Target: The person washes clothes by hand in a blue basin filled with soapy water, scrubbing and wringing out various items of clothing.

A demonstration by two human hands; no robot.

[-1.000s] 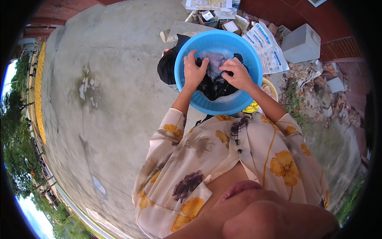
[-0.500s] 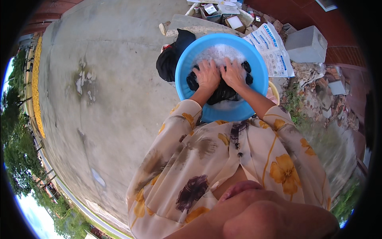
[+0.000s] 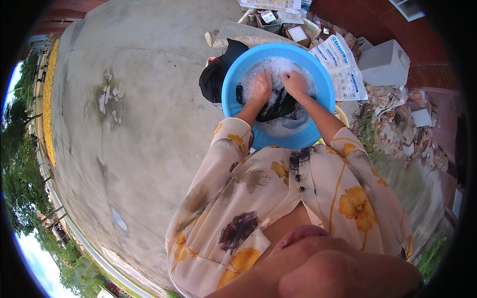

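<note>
A blue plastic basin (image 3: pixel 228 84) holds foamy water. In it lies a soaked black garment (image 3: pixel 278 107), partly under the suds, with a darker grey-blue fold near the basin's front. My left hand (image 3: pixel 261 88) is in the foam at the left, its fingers curled closed on the cloth and partly hidden by suds. Opposite it, my right hand (image 3: pixel 294 82) makes a fist at the upper end of the garment. The two hands are a short way apart, knuckles up. How much cloth each one grips is hidden.
Another black garment (image 3: pixel 212 82) lies on the concrete just left of the basin. To the right are a printed white sack (image 3: pixel 340 69), a grey block (image 3: pixel 385 62) and rubble (image 3: pixel 412 124). Behind stand boxes and clutter (image 3: pixel 283 25). A yellowish rim (image 3: pixel 342 115) shows beside the basin.
My hands were spread flat, pressing on the black garment; now both are closed. The garment has shifted and stretches between them, with more of it under the foam.
</note>
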